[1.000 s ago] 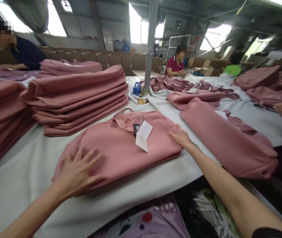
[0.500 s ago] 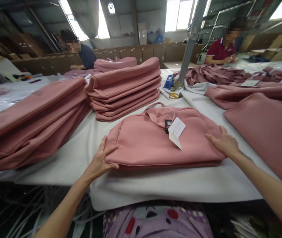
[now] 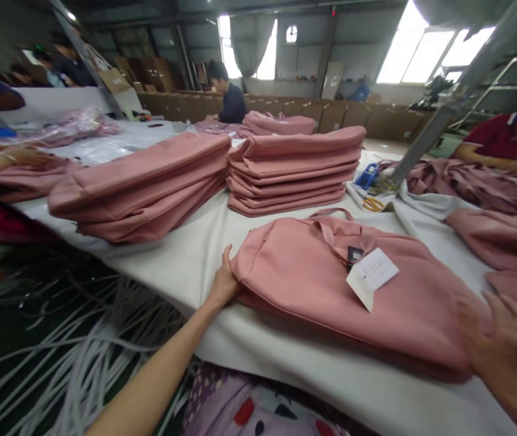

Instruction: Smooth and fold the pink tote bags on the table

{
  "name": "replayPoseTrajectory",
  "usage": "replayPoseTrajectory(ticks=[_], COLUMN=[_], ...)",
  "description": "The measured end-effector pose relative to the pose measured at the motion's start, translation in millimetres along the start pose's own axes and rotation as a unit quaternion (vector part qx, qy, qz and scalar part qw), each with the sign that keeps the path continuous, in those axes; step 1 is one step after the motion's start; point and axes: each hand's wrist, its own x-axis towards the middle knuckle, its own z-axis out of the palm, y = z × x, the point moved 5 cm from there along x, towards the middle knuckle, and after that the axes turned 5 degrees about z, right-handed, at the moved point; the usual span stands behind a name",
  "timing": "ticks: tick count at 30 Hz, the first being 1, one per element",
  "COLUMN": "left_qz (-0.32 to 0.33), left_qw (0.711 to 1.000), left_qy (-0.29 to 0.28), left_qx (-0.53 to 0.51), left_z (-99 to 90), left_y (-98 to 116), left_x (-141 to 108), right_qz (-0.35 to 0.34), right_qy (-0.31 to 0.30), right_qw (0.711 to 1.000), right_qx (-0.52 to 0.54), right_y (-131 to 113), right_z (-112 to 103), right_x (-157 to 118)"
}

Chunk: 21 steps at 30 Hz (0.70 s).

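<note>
A pink bag (image 3: 313, 284) with two handles lies on the white-covered table in front of me. A white paper tag (image 3: 376, 270) and a small black label hang by its handles. My left hand (image 3: 227, 281) grips the bag's left end, thumb up along the edge, the other fingers partly hidden. At the opposite end my right hand (image 3: 506, 339) is closed about the bag's corner; motion blurs its fingers. Beyond the bag stands a stack of folded pink bags (image 3: 294, 172), and another pink pile (image 3: 149, 188) lies to its left.
A blue tape dispenser (image 3: 367, 177) and yellow-handled scissors (image 3: 373, 204) lie beside a metal post (image 3: 440, 130). More pink pieces (image 3: 503, 236) cover the right side. White straps (image 3: 85, 357) hang below the table (image 3: 171, 266). Co-workers sit around; one's hands (image 3: 24, 156) touch pink material at left.
My view has swung left, so things appear farther right. The bag now looks slanted, its right end nearer me. Both hands stay at its ends. A co-worker's hands have come into view at left.
</note>
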Motion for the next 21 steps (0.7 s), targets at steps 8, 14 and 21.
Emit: replayPoseTrajectory(ticks=[8,14,21], left_qz=[-0.066,-0.056,-0.035], left_qw=[0.998,0.998,0.999], left_qy=[0.006,0.007,-0.002], left_qx=[0.001,0.012,0.003], left_z=[2.3,7.8,6.2], left_y=[-3.9,-5.3,1.1], left_x=[-10.5,-13.7,-15.1], right_qz=[-0.353,-0.392,-0.394], right_qy=[-0.180,-0.200,-0.178], right_qw=[0.902,0.897,0.901], right_qx=[0.172,0.033,0.034], right_y=[-258.1,-295.9,-285.1], right_z=[-9.9,47.7,73.4], right_x=[-38.0,-67.3,-88.9])
